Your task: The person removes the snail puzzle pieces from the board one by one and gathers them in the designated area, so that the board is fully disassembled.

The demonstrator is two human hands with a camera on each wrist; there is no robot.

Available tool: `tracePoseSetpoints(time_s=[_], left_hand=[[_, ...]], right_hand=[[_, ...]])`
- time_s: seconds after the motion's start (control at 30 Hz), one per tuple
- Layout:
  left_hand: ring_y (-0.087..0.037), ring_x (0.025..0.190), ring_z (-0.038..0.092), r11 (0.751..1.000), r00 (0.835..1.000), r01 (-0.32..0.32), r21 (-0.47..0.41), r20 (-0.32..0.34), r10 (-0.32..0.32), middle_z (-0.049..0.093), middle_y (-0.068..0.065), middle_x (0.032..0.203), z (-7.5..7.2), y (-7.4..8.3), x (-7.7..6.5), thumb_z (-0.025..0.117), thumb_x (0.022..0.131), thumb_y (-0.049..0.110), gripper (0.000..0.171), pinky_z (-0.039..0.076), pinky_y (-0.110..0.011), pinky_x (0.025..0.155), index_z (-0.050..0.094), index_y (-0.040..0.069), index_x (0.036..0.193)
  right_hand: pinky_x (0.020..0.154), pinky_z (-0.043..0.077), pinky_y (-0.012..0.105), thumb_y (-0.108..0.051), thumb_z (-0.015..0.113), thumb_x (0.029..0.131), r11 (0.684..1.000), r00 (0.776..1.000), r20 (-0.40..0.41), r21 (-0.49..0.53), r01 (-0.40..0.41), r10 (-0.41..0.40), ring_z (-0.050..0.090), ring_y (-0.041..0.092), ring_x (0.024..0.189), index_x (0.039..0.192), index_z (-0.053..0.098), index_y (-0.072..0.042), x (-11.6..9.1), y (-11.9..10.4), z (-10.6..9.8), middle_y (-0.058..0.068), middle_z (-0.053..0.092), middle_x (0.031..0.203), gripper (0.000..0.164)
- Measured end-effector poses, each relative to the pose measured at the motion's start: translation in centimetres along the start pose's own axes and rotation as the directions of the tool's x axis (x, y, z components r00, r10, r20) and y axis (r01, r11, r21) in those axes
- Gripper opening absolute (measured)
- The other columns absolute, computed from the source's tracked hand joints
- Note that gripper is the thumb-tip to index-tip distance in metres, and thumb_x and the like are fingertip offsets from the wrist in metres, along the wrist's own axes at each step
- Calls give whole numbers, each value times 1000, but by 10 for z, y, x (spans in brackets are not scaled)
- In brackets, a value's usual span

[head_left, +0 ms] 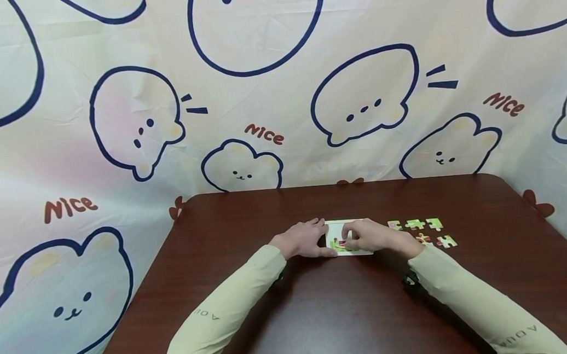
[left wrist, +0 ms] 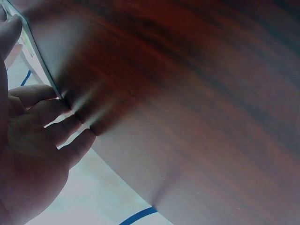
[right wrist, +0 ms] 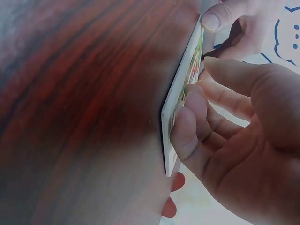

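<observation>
A white puzzle board [head_left: 334,229] lies flat on the table, with a green and red picture along its near part. My left hand [head_left: 305,239] rests at the board's left side, fingers extended. Its thumb [right wrist: 213,21] lies on the board's near left corner, and its other fingertips touch the tabletop in the left wrist view. Over the board's middle, my right hand [head_left: 369,235] has bent fingers, the tips right at the picture in the right wrist view [right wrist: 187,126]. I cannot tell whether a piece is between its thumb and index finger.
Several loose jigsaw pieces [head_left: 434,224] lie on the brown table [head_left: 313,317] to the right of the board, some partly behind the right wrist. A pale cloth [head_left: 259,107] with bear drawings hangs behind and beside the table. Dark wrist devices [head_left: 411,280] sit under the sleeves.
</observation>
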State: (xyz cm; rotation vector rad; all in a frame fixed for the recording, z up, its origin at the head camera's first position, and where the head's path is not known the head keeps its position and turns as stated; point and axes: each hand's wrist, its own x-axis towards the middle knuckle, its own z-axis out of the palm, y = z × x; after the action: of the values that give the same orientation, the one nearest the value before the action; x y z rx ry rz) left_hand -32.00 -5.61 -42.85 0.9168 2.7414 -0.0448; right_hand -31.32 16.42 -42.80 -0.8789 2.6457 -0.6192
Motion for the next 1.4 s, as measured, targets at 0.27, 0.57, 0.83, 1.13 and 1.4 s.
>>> tracePoseSetpoints(time_s=[0.27, 0.57, 0.83, 1.13, 1.4], left_hand=[[-24, 150, 27, 1000, 1000, -8, -14, -2, 8, 29, -9, 162, 0, 0, -1, 47, 87, 75, 89, 35, -41, 116, 36, 16, 152], [-24, 150, 27, 1000, 999, -29, 11, -15, 29, 30, -10, 161, -1, -1, 0, 46, 87, 76, 88, 36, -40, 115, 40, 15, 150], [-25, 150, 27, 999, 999, -35, 5, -19, 35, 30, -11, 161, 0, -2, 1, 47, 88, 74, 85, 36, -42, 115, 42, 14, 148], [-24, 150, 27, 1000, 999, -30, 2, -25, 30, 30, -10, 161, 1, -3, 1, 47, 87, 76, 83, 36, -40, 116, 46, 15, 144], [-24, 149, 29, 1000, 1000, -25, -1, -9, 25, 31, -10, 161, -1, -1, 0, 49, 88, 74, 82, 37, -41, 115, 46, 14, 144]], right_hand=[[58, 44, 26, -20, 66, 94, 1000, 1000, 15, 11, 15, -15, 53, 10, 61, 98, 66, -16, 7, -5, 2, -2, 62, 76, 5], [54, 42, 24, -17, 68, 91, 1000, 1000, 10, 16, 16, -17, 51, 7, 54, 92, 64, -16, 10, -5, 5, -4, 61, 68, 5], [52, 38, 22, -14, 69, 91, 998, 1000, 29, 62, 10, -11, 47, 6, 51, 93, 62, -11, 12, -3, 6, -4, 56, 63, 8], [48, 36, 22, -11, 65, 93, 992, 998, 67, 121, -19, 11, 44, 8, 48, 95, 59, -9, 14, -4, 7, -3, 53, 60, 7], [48, 35, 22, -11, 62, 95, 990, 997, 67, 136, -40, 31, 43, 8, 47, 93, 58, -13, 14, -3, 9, -4, 51, 58, 5]])
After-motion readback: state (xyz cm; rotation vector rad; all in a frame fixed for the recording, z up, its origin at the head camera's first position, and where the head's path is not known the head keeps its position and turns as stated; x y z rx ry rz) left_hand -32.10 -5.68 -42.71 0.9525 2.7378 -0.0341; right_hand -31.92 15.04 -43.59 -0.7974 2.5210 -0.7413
